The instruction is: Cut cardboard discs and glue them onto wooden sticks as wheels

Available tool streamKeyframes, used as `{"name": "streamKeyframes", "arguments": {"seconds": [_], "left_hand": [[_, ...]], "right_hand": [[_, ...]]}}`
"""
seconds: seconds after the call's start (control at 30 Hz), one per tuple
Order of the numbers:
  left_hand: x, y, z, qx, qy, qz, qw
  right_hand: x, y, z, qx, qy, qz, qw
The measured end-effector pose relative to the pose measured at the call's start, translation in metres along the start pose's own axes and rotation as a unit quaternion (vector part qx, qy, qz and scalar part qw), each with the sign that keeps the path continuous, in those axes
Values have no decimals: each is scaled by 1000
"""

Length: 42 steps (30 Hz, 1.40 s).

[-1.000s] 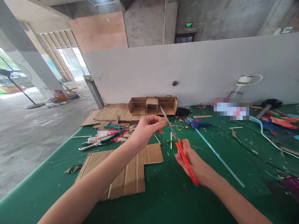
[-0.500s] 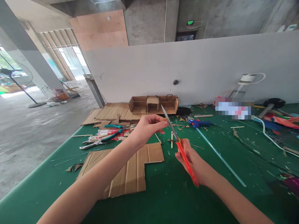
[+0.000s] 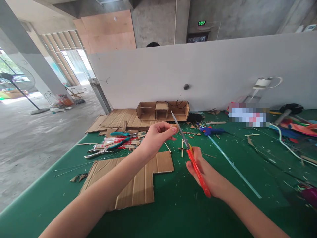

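My left hand (image 3: 160,136) pinches a small scrap of cardboard (image 3: 174,126) between thumb and fingers. Right beside that scrap run the blades of the scissors (image 3: 198,172), which have red handles and point up and away from me. My right hand (image 3: 203,168) is closed on those handles, and the blades look nearly together. Below my left forearm lies a large notched piece of cardboard (image 3: 141,185) on the green table (image 3: 183,211). Behind my hands, a long cardboard box (image 3: 146,111) with a small boxed middle section stands against the white partition.
Pliers with teal grips (image 3: 121,144) lie left on packets of sticks. A blue glue gun (image 3: 210,131) with a long clear glue stick (image 3: 235,168) rests to the right. Cardboard scraps are scattered around. A white partition (image 3: 138,76) borders the table's back.
My left fingers and the cardboard scrap have shifted very slightly against the blades. The top of a person's head now shows above the partition.
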State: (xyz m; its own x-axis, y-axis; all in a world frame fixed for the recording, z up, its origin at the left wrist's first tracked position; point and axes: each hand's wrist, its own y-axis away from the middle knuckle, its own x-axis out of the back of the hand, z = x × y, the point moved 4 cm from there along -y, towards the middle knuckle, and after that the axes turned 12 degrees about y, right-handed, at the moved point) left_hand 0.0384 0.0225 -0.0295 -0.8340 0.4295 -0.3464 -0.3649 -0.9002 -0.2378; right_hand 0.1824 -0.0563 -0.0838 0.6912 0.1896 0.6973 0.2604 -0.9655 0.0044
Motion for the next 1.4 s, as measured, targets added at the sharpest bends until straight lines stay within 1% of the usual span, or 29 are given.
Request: {"name": "streamKeyframes", "arguments": {"seconds": [0.17,0.33,0.5,0.57,0.63,0.73,0.77,0.83,0.97,1.07,1.2,1.33,1.4], "left_hand": [[1,0,7,14,-23,-23,999],[2,-1,10,22,-37,-32,999],[6,-3,10,30,-44,-40,998],[5,-2,9,32,-38,-32,998],[2,-1,6,33,-8,-14,999],[-3,3,-6,48,71,28,996],[-4,4,-10,51,87,43,994],[-5,5,-15,34,93,62,993],[-4,6,-14,-1,33,62,998],[-2,6,-9,-8,-13,49,999],[-1,4,-3,-8,-47,26,999],[-1,4,0,-10,-65,9,998],[-1,4,0,-9,-64,4,998]], "right_hand": [[3,0,-2,-15,17,-15,1000],[2,2,1,-45,13,-54,997],[-3,-1,12,-31,9,-38,999],[-5,-3,17,-27,-2,-20,999],[-6,-6,17,-30,-11,-3,999],[-5,-7,13,-43,-16,12,999],[-5,-7,12,-43,-19,12,999],[-3,-6,10,-27,-20,13,999],[0,-4,12,18,-18,7,1000],[2,-2,12,26,-18,-11,999],[4,-1,10,14,-10,-14,1000],[2,1,11,-24,-13,-18,999],[1,1,12,-31,-16,-18,999]]}}
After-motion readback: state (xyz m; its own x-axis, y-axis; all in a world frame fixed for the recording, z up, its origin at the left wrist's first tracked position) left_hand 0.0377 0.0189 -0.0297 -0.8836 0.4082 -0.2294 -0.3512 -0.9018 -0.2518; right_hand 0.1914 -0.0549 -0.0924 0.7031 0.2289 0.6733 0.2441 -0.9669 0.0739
